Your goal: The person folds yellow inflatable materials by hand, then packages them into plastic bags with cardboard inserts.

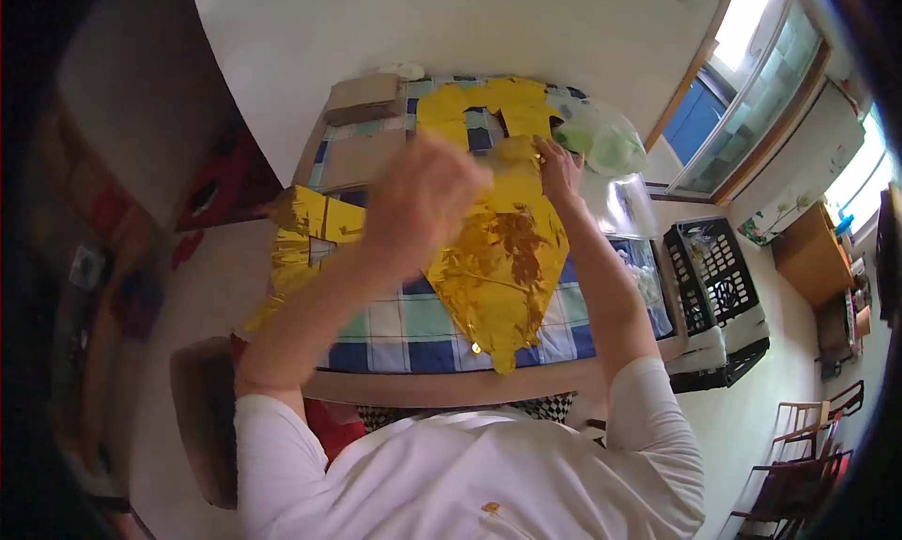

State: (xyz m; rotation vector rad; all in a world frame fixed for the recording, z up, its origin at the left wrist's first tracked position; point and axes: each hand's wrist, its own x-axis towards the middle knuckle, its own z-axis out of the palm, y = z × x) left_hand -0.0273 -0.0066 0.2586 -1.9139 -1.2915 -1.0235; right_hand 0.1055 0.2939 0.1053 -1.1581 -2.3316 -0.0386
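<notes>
A shiny gold foil sheet (498, 277), shaped like a flat, uninflated foil balloon with a narrow tab at its near end, lies wrinkled over the middle of the table. My left hand (427, 207) is raised above its left side, curled into a fist and smeared by motion. Whatever that hand may hold is hidden. My right hand (561, 172) rests at the foil's upper right edge, its fingers stretched out and touching it. More gold foil pieces lie at the far side (517, 97) and at the left (315, 223).
A checked cloth (404, 329) covers the table. Brown cardboard pieces (362, 99) are at the back left. Clear and greenish plastic bags (601, 136) lie at the right. Beside the table, a black crate (711, 268) stands on the right; a brown stool (199, 418) is lower left.
</notes>
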